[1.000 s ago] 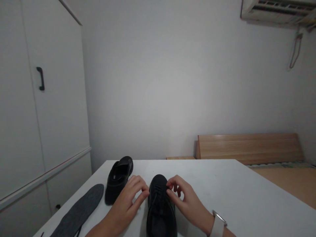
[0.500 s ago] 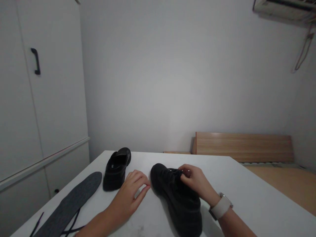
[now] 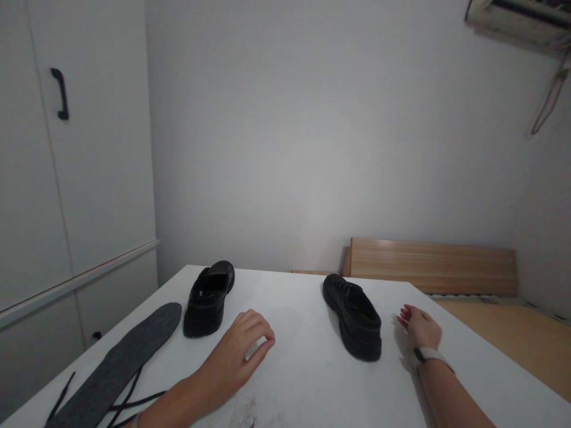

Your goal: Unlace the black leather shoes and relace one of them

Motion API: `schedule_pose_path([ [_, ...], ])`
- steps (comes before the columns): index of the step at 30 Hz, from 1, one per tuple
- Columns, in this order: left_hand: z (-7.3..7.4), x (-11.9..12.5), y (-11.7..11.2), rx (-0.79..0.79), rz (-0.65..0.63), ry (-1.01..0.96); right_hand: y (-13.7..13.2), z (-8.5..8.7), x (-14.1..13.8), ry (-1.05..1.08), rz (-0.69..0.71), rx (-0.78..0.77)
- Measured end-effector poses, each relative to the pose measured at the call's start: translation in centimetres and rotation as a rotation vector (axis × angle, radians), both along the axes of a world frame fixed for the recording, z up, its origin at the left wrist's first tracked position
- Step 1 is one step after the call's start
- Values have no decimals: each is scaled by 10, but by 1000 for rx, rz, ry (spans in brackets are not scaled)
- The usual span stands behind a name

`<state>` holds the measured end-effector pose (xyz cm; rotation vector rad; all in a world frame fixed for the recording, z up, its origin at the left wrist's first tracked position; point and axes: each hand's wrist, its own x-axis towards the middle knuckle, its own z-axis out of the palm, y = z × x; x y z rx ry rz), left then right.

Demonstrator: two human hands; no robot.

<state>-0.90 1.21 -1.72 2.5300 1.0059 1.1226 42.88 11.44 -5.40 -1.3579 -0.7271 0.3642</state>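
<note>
Two black shoes stand on a white table [image 3: 303, 380]. One laced black shoe [image 3: 354, 316] sits at the far right of the middle, toe pointing away. My right hand [image 3: 418, 326] hovers just right of it, fingers loosely spread, holding nothing. The other black shoe [image 3: 209, 299] stands at the left, its opening facing me. My left hand [image 3: 243, 351] rests on the table between the two shoes, fingers curled loosely with thumb and forefinger touching, nothing in them.
A grey insole [image 3: 118, 364] lies at the table's left edge with black laces [image 3: 129, 401] under it. White cupboard doors [image 3: 66, 160] stand to the left. A wooden board [image 3: 432, 264] leans against the wall behind the table.
My right hand carried the laced shoe away to the far right of the table, set it down and let go. My left hand stayed in place.
</note>
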Motion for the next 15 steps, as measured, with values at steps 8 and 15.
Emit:
schedule_pose_path([
  [8, -14, 8, -1, -107, -81, 63, 4, 4, -21, -53, 131, -138],
  [15, -20, 11, -3, -228, -194, 211, -87, 68, 6, -286, -61, 152],
])
